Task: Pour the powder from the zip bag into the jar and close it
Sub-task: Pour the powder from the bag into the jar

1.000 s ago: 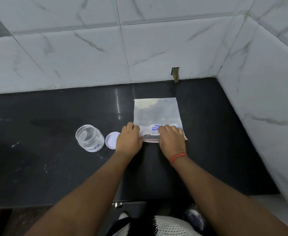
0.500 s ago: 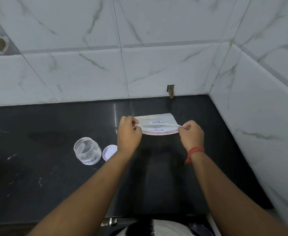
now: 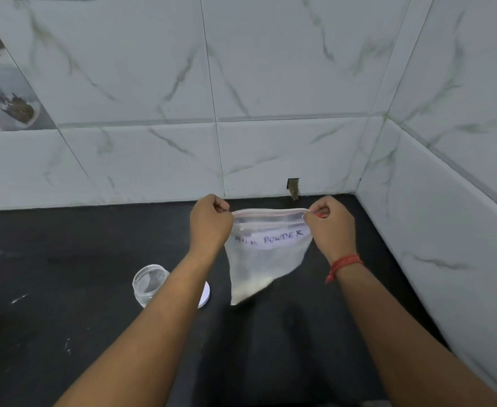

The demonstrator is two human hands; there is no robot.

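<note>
hands: left hand (image 3: 210, 221) and right hand (image 3: 329, 227) pinching top corners of zip bag (image 3: 266, 259)
jar (image 3: 149, 284): lidless, on tabletop (image 3: 50, 289)

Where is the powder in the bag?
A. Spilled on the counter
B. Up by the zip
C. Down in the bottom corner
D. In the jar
C: the bag hangs from both hands, left hand and right hand pinching its top corners, and the pale powder has gathered in its lowest corner, while the jar looks empty.
</note>
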